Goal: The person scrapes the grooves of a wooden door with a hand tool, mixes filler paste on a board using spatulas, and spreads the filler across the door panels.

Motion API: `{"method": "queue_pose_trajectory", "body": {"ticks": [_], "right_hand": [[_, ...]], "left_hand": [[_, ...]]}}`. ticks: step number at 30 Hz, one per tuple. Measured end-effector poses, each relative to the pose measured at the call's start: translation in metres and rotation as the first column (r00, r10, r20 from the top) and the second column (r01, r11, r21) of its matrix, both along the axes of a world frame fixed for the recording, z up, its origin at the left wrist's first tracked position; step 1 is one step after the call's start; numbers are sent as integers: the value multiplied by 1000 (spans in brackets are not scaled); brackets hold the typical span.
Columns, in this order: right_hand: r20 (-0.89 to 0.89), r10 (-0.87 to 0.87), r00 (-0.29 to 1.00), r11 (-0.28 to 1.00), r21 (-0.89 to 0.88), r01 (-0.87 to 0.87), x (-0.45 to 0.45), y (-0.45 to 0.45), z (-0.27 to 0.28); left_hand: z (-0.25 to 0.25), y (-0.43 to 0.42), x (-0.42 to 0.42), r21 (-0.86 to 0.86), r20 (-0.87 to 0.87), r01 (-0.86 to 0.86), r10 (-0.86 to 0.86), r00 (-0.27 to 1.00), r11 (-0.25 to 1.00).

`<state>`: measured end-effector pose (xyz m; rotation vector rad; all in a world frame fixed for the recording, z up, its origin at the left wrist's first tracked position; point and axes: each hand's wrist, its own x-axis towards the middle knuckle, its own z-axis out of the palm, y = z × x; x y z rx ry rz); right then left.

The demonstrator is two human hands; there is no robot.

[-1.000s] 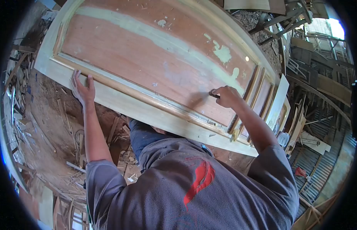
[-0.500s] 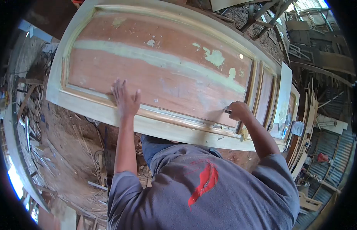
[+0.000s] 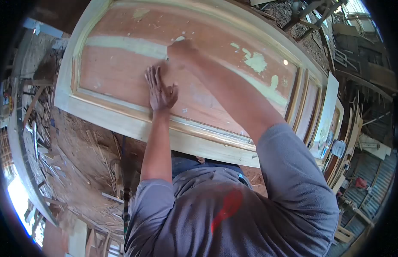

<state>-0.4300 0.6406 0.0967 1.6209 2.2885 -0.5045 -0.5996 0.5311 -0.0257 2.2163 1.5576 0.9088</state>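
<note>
A wooden door panel (image 3: 122, 73) with a pale frame and gold-brown moulding lies across the view. Pale green filler (image 3: 130, 46) runs in a band along its reddish face, with patches (image 3: 255, 62) at the right. My left hand (image 3: 161, 91) is over the panel's lower middle, fingers spread and thumb apart, with nothing in it. Above and right of it, my right hand (image 3: 182, 53) is closed at the filler band, blurred by motion. A small dark bit shows beneath its fingers, too unclear to name.
A pale board (image 3: 327, 107) and a clear plastic container (image 3: 338, 147) are at the door's right end. Wood scraps (image 3: 45, 167) litter the dirt floor at the left. Wooden trestle legs (image 3: 310, 21) stand at the top right; corrugated sheets (image 3: 374, 171) are at the far right.
My right hand has swept from the panel's lower right up and left to the filler band. My left hand has left the door's lower edge and moved right onto the panel.
</note>
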Motion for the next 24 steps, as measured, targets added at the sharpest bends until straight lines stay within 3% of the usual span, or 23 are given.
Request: {"method": "queue_pose_trajectory", "body": {"ticks": [2,7,11,14,17,19,21,24], "right_hand": [[56,-58,997,995,-73,62,-12,17,-16],[128,64,990,989,-141,-46,66,-59,-29],[93,-140,986,967,-203,156,128,-144,9],[259,-125,958,939,-281,199,152,-166,15],[326,4,945,956,-279,92,155,-140,-9],[124,-19,992,988,-147,37,114,-101,8],[18,40,999,999,-22,-40,99,-71,-27],[-58,-43,997,998,-47,40,98,-72,-21]], "left_hand": [[5,0,0,-24,19,-15,16,1000,1000],[18,2,-8,-76,28,-4,7,1000,997],[16,4,-9,-82,75,7,-1,997,997],[18,2,-10,-89,78,19,-12,997,996],[17,2,-9,-85,44,12,-8,999,996],[20,0,-7,-89,11,16,-15,1000,996],[11,1,-5,-63,-4,15,-16,1000,998],[6,-1,-5,-33,-42,3,-4,999,999]]}}
